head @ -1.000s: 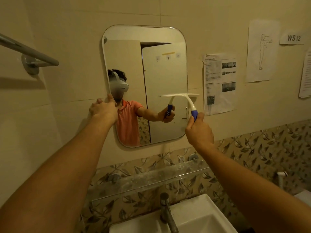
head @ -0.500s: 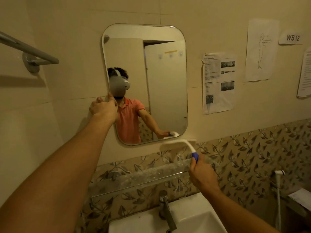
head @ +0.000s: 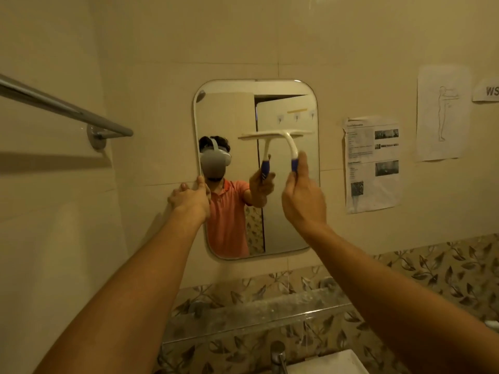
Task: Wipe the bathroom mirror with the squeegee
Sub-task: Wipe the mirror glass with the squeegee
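**Right hand clamped on squeegee, blade on the glass; left hand at mirror rim**

Right hand (head: 302, 198) grips the blue handle of the squeegee (head: 291, 147), fingers curled round it and one digit up along the white neck. That probably gives pressure and keeps the blade flat. Left hand (head: 189, 199) sits at the mirror's 9 o'clock rim, thumb on the edge. Cannot tell if the fingers hook the rim or only press. It reads as bracing, or steadying the glass.

Nearest, at 6 o'clock of the frame: a tap (head: 278, 354) and a corner of a white basin (head: 332, 364), cut off by the frame edge. Just above is a glass shelf (head: 256, 306), streaky, fixed on a leaf-pattern tile band (head: 432, 265). Both forearms reach over these.

Farther, mid-frame on the beige wall, is the mirror (head: 224, 114). The blade lies level across it, from about the middle out to the 3 o'clock edge, a little above half height. It seems to touch the glass, since the reflected handle meets it there. My read: mid-pass on the right strip.

A towel bar (head: 67, 109) is at 9 o'clock.

Writing:
- A label (head: 487, 90) at 2 o'clock reads "WS", rest cut off.
- Beside it is a figure sheet (head: 442, 112), a line drawing with no readable text.
- A printed sheet (head: 372, 163) at 3 o'clock has small photos; type too small to read.
- No brand visible on the squeegee.
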